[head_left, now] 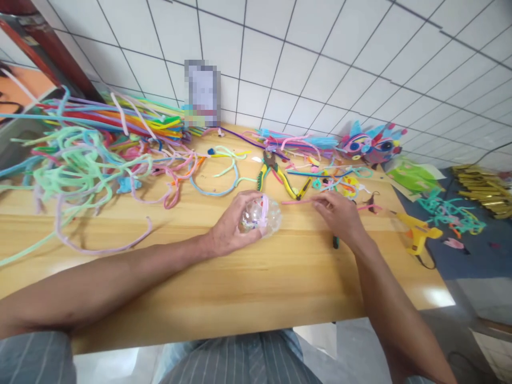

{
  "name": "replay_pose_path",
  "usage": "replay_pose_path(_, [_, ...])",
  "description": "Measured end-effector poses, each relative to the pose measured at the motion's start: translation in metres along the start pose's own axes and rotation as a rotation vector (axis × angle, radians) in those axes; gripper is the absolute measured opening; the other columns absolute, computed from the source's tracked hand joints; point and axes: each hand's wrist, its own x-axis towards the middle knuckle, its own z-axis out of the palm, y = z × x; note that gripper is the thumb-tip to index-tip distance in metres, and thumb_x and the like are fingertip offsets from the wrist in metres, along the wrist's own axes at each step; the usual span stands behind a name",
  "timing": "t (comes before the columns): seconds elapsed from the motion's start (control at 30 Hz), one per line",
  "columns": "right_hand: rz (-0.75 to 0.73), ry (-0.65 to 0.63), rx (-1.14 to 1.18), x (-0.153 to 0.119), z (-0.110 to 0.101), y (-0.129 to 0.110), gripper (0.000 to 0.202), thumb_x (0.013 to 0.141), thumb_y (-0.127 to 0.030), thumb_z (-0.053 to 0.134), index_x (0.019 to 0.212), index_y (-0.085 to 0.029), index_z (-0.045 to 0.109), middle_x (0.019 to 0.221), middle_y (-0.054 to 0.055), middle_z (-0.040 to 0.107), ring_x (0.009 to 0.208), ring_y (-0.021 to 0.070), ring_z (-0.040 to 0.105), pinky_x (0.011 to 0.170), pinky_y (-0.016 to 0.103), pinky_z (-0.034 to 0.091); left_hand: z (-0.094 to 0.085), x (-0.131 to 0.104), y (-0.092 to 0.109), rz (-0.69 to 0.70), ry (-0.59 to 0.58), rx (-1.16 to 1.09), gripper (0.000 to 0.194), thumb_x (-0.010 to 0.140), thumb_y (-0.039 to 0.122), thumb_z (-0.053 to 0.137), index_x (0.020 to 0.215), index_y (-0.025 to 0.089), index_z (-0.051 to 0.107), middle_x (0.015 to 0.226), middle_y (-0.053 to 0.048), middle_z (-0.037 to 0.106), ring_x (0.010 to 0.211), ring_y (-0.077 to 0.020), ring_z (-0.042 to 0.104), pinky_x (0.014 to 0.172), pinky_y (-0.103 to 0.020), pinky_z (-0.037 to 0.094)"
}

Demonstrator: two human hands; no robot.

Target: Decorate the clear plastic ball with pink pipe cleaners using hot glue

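A clear, rounded plastic piece [273, 217] with a pale lilac strip across it sits in my left hand [234, 224], whose fingers and thumb wrap round its left side. To the right of it, my right hand [340, 216] pinches a thin pink stem [295, 202] that points left toward the plastic piece without touching it. Yellow-and-black pliers [285, 178] lie with spread handles just beyond my hands. A small dark green-tipped object [335, 242] lies beside my right wrist, partly hidden.
Tangled pipe cleaners [76, 170] cover the table's left side, with bundles [132, 117] behind. A yellow glue gun [418, 232] lies at the right edge. Pink-and-blue figures [372, 146] stand by the tiled wall; a blurred upright panel [203, 93] leans there.
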Motion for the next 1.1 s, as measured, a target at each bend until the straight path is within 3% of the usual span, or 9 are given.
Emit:
replay_pose_path(0.17, [-0.162,-0.119,-0.033,0.009,0.021,-0.021,0.021,0.098,-0.032,0.06,0.104,-0.025,0.079,0.102,0.01,0.08,0.102,0.0273,0.072,0.094,0.041,0.055,0.003,0.0,-0.001,0.039,-0.016,-0.027,0.074,0.085,0.033,0.079,0.151,0.023,0.045,0.149,-0.018,0.056,0.143,-0.0338,0.056,0.122,-0.055,0.049])
replay_pose_path(0.23, [-0.052,-0.128,-0.113,0.015,0.022,-0.024,0.024,0.099,-0.037,0.059,0.104,-0.025,0.08,0.105,0.011,0.08,0.104,0.0284,0.073,0.094,0.041,0.054,0.003,0.001,-0.001,0.046,-0.006,-0.03,0.074,0.085,0.033,0.079,0.151,0.023,0.045,0.149,-0.018,0.057,0.143,-0.0337,0.056,0.122,-0.055,0.05])
replay_pose_path(0.33, [0.292,-0.102,-0.3,0.032,0.019,-0.016,0.036,0.101,-0.049,0.054,0.098,-0.023,0.079,0.102,0.014,0.08,0.101,0.0306,0.074,0.09,0.042,0.053,0.004,0.001,-0.001,0.057,0.011,-0.03,0.075,0.084,0.032,0.079,0.151,0.022,0.046,0.148,-0.018,0.057,0.143,-0.0338,0.056,0.121,-0.055,0.05])
replay_pose_path(0.4, [0.432,-0.125,-0.363,0.047,0.019,-0.006,0.044,0.1,-0.056,0.051,0.088,-0.022,0.077,0.092,0.016,0.08,0.096,0.0332,0.074,0.086,0.043,0.053,0.004,0.001,-0.001,0.057,0.006,-0.021,0.075,0.084,0.032,0.079,0.151,0.023,0.045,0.148,-0.018,0.057,0.143,-0.0337,0.056,0.121,-0.055,0.05])
replay_pose_path(0.53, [0.512,-0.202,-0.354,0.072,0.026,0.011,0.047,0.094,-0.058,0.06,0.063,-0.022,0.067,0.075,0.016,0.074,0.088,0.0354,0.073,0.081,0.045,0.051,0.005,0.002,-0.003,0.067,-0.001,-0.016,0.076,0.084,0.032,0.079,0.151,0.023,0.044,0.148,-0.018,0.057,0.142,-0.0342,0.057,0.121,-0.056,0.05])
replay_pose_path(0.67, [0.535,-0.241,-0.273,0.083,0.022,0.017,0.041,0.086,-0.036,0.07,0.049,-0.024,0.055,0.06,0.008,0.063,0.076,0.0285,0.067,0.076,0.04,0.047,0.005,0.004,-0.004,0.071,0.025,-0.025,0.075,0.085,0.038,0.08,0.149,0.022,0.045,0.148,-0.019,0.057,0.141,-0.0341,0.057,0.121,-0.056,0.05])
replay_pose_path(0.77, [0.541,-0.243,-0.173,0.077,0.003,0.019,0.036,0.082,-0.026,0.07,0.049,-0.024,0.057,0.055,0.003,0.058,0.066,0.022,0.058,0.071,0.036,0.042,0.004,0.006,-0.004,0.059,0.044,-0.035,0.073,0.086,0.043,0.08,0.147,0.022,0.047,0.146,-0.018,0.058,0.14,-0.0329,0.058,0.121,-0.054,0.05])
replay_pose_path(0.93, [0.521,-0.179,0.161,0.046,-0.029,0.012,0.014,0.077,-0.038,0.071,0.077,-0.025,0.066,0.059,-0.001,0.061,0.059,0.0181,0.054,0.059,0.032,0.041,0.002,0.008,-0.002,0.027,0.051,-0.032,0.07,0.086,0.044,0.077,0.146,0.021,0.048,0.145,-0.017,0.06,0.138,-0.0325,0.059,0.119,-0.053,0.05])
replay_pose_path(1.1, [0.471,-0.202,0.465,0.013,-0.033,-0.014,0.035,0.069,-0.044,0.074,0.1,-0.028,0.069,0.073,0.0,0.071,0.065,0.023,0.065,0.059,0.034,0.049,0.003,0.009,-0.004,0.065,0.067,-0.04,0.068,0.086,0.043,0.077,0.144,0.02,0.049,0.143,-0.019,0.06,0.137,-0.0333,0.06,0.117,-0.054,0.052])
